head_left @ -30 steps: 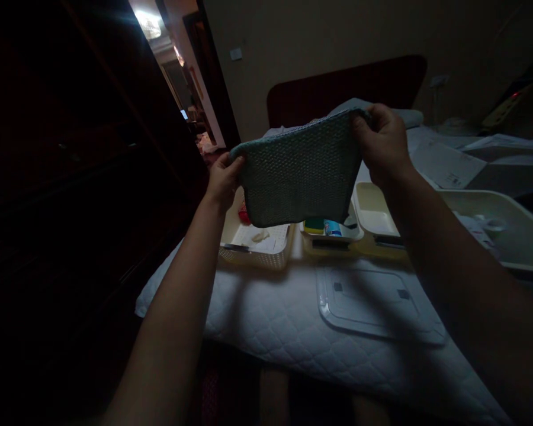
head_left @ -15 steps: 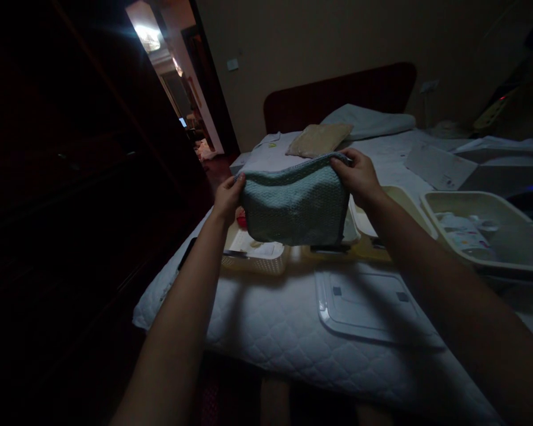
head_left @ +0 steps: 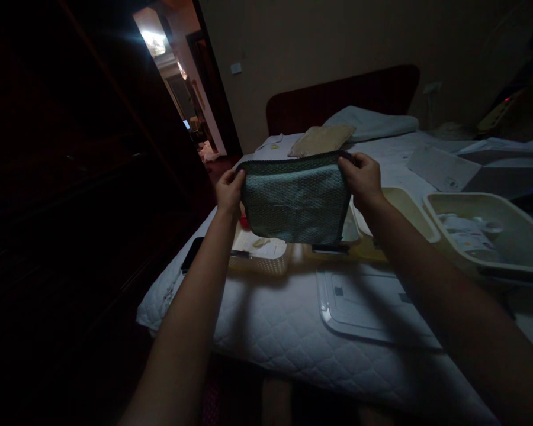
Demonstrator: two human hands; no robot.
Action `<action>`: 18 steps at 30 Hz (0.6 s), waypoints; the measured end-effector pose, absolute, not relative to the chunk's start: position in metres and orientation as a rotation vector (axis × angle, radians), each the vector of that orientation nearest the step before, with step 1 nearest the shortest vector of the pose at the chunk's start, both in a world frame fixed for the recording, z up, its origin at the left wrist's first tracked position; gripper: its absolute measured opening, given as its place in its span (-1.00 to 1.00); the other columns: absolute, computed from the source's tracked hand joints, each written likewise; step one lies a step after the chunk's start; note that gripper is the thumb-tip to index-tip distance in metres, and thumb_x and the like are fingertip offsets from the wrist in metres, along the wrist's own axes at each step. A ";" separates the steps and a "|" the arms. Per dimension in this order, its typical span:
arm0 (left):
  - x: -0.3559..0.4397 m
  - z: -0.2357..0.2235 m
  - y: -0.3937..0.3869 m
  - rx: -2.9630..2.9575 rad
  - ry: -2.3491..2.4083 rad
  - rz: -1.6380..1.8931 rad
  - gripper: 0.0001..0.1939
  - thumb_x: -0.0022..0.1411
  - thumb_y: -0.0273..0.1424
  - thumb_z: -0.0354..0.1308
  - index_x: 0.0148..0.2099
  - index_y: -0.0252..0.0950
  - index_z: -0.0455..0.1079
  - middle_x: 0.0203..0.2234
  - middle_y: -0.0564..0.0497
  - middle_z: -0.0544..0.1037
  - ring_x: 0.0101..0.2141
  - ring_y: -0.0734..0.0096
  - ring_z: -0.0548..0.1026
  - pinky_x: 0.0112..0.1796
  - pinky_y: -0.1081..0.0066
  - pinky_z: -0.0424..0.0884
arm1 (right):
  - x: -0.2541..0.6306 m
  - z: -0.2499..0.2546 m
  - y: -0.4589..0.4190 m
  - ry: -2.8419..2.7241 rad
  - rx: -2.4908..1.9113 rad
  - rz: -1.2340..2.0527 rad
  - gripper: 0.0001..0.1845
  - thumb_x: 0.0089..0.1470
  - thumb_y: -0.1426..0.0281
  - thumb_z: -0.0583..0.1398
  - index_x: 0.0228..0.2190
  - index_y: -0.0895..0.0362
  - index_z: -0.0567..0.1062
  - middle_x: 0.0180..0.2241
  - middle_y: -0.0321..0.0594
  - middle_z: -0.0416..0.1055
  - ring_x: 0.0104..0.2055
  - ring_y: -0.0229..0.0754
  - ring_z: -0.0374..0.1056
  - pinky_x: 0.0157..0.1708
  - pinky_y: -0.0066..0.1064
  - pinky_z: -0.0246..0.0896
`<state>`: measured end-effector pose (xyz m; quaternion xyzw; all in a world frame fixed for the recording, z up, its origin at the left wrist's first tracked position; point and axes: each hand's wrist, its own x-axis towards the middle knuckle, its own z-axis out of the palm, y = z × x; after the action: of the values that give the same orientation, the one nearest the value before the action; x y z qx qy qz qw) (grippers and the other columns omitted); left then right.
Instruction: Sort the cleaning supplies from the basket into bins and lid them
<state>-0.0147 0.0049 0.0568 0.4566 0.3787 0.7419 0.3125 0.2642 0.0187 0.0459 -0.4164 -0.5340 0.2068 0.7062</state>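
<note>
Both arms reach forward over the bed [head_left: 270, 331], and the hands are raised level with each other, fingers curled closed on the top corners of a teal knitted cloth [head_left: 295, 198]: the left hand [head_left: 229, 192] pinches the corner at 9 o'clock of the cloth, the right hand [head_left: 363, 177] the corner at 3 o'clock. The cloth hangs flat and stretched between them, above the bed and clear of it. Below it, at 6 o'clock, a pale mesh basket [head_left: 260, 254] sits on the white quilted cover, with a clear flat lid [head_left: 368, 302] lying at 5 o'clock. Cream trays [head_left: 484, 231] stand at 3 o'clock. A pillow [head_left: 368, 123] rests against the dark headboard [head_left: 342, 94] at 12 o'clock; a lit doorway [head_left: 169, 65] opens at 10 o'clock in the dim room.
</note>
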 end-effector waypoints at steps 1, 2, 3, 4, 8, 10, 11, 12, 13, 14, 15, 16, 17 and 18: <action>-0.012 0.059 0.004 1.182 1.032 1.967 -0.83 -0.05 -0.35 0.36 -0.43 -0.29 0.43 -0.56 0.11 0.42 -0.50 0.53 0.36 -0.43 0.52 0.28 | 0.264 0.047 0.017 -1.180 -0.960 0.474 -0.89 -0.09 0.37 0.21 -0.53 0.14 0.37 -0.54 -0.35 0.26 -0.43 -0.25 0.23 -0.33 -0.33 0.22; -0.008 0.060 0.004 1.165 1.073 1.982 -0.85 -0.03 -0.38 0.33 -0.46 -0.29 0.41 -0.58 0.12 0.39 -0.52 0.54 0.34 -0.44 0.52 0.26 | 0.263 0.049 0.016 -1.172 -0.992 0.480 -0.90 -0.09 0.39 0.20 -0.54 0.14 0.36 -0.54 -0.35 0.25 -0.44 -0.26 0.22 -0.34 -0.34 0.21; -0.004 0.062 0.003 1.161 1.118 2.000 -0.86 -0.01 -0.40 0.29 -0.48 -0.29 0.38 -0.60 0.14 0.36 -0.53 0.55 0.32 -0.44 0.52 0.25 | 0.261 0.050 0.014 -1.165 -1.022 0.477 -0.90 -0.10 0.40 0.19 -0.54 0.13 0.35 -0.54 -0.35 0.24 -0.43 -0.26 0.21 -0.33 -0.34 0.20; 0.001 0.063 0.002 1.168 1.164 2.017 -0.86 0.01 -0.43 0.26 -0.50 -0.29 0.36 -0.61 0.14 0.33 -0.53 0.55 0.30 -0.44 0.53 0.24 | 0.259 0.051 0.013 -1.158 -1.047 0.467 -0.90 -0.10 0.42 0.19 -0.54 0.13 0.33 -0.54 -0.36 0.23 -0.43 -0.26 0.21 -0.32 -0.34 0.20; 0.028 0.068 -0.008 1.266 1.276 1.972 -0.86 0.06 -0.49 0.17 -0.51 -0.29 0.32 -0.62 0.15 0.30 -0.50 0.54 0.30 -0.41 0.51 0.23 | 0.247 0.056 0.006 -1.185 -1.068 0.419 -0.85 -0.11 0.42 0.21 -0.51 0.11 0.27 -0.53 -0.38 0.19 -0.43 -0.28 0.19 -0.31 -0.35 0.18; 0.044 0.070 -0.015 1.308 1.284 1.883 -0.86 0.07 -0.50 0.17 -0.51 -0.30 0.31 -0.61 0.13 0.31 -0.49 0.53 0.31 -0.40 0.51 0.24 | 0.238 0.057 0.001 -1.239 -1.031 0.426 -0.83 -0.09 0.41 0.21 -0.49 0.10 0.26 -0.52 -0.39 0.18 -0.44 -0.30 0.18 -0.33 -0.36 0.18; 0.051 0.071 -0.019 1.336 1.270 1.833 -0.86 0.09 -0.49 0.17 -0.49 -0.30 0.32 -0.61 0.13 0.32 -0.49 0.52 0.32 -0.41 0.50 0.24 | 0.234 0.058 -0.002 -1.272 -1.003 0.436 -0.82 -0.08 0.39 0.21 -0.48 0.09 0.26 -0.52 -0.39 0.18 -0.43 -0.30 0.18 -0.33 -0.37 0.19; 0.058 0.071 -0.023 1.366 1.240 1.772 -0.88 0.11 -0.47 0.17 -0.47 -0.30 0.33 -0.60 0.12 0.34 -0.48 0.52 0.33 -0.41 0.50 0.25 | 0.229 0.059 -0.006 -1.307 -0.971 0.452 -0.81 -0.07 0.37 0.22 -0.46 0.09 0.26 -0.51 -0.38 0.18 -0.42 -0.29 0.19 -0.34 -0.38 0.19; 0.065 0.072 -0.026 1.389 1.196 1.720 -0.90 0.12 -0.44 0.18 -0.43 -0.29 0.35 -0.58 0.11 0.37 -0.48 0.51 0.35 -0.40 0.49 0.27 | 0.225 0.060 -0.010 -1.342 -0.940 0.474 -0.80 -0.06 0.34 0.23 -0.44 0.08 0.27 -0.50 -0.37 0.19 -0.41 -0.29 0.21 -0.35 -0.39 0.20; 0.070 0.072 -0.029 1.417 1.138 1.682 -0.91 0.13 -0.42 0.19 -0.40 -0.29 0.36 -0.56 0.10 0.40 -0.46 0.49 0.37 -0.39 0.48 0.29 | 0.221 0.061 -0.014 -1.377 -0.911 0.502 -0.78 -0.06 0.31 0.24 -0.43 0.08 0.27 -0.48 -0.36 0.21 -0.39 -0.28 0.23 -0.35 -0.39 0.21; 0.074 0.073 -0.031 1.452 1.072 1.649 -0.92 0.14 -0.41 0.21 -0.37 -0.28 0.37 -0.53 0.09 0.43 -0.43 0.47 0.40 -0.36 0.46 0.31 | 0.218 0.063 -0.018 -1.410 -0.889 0.537 -0.76 -0.06 0.28 0.25 -0.41 0.08 0.28 -0.47 -0.35 0.24 -0.38 -0.27 0.24 -0.36 -0.40 0.22; 0.077 0.072 -0.033 1.491 1.006 1.627 -0.92 0.14 -0.40 0.22 -0.35 -0.27 0.37 -0.50 0.08 0.45 -0.40 0.44 0.42 -0.32 0.44 0.33 | 0.215 0.064 -0.022 -1.437 -0.872 0.576 -0.74 -0.07 0.25 0.26 -0.39 0.07 0.29 -0.45 -0.33 0.26 -0.38 -0.26 0.26 -0.38 -0.40 0.23; 0.079 0.072 -0.034 1.535 0.946 1.611 -0.91 0.13 -0.40 0.23 -0.34 -0.27 0.37 -0.48 0.07 0.47 -0.36 0.42 0.45 -0.29 0.42 0.35 | 0.213 0.065 -0.025 -1.459 -0.858 0.619 -0.71 -0.07 0.22 0.27 -0.38 0.07 0.30 -0.43 -0.31 0.28 -0.38 -0.25 0.27 -0.41 -0.41 0.24; 0.079 0.072 -0.035 1.577 0.899 1.598 -0.91 0.13 -0.40 0.24 -0.35 -0.26 0.37 -0.46 0.06 0.48 -0.33 0.40 0.46 -0.25 0.40 0.36 | 0.212 0.066 -0.028 -1.473 -0.848 0.663 -0.70 -0.06 0.18 0.26 -0.36 0.07 0.31 -0.41 -0.29 0.30 -0.38 -0.25 0.27 -0.44 -0.42 0.24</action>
<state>0.0790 -0.0345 0.0715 0.6100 0.3478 0.6180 0.3535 0.2122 -0.0275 0.0660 -0.3675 -0.6386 0.2874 0.6120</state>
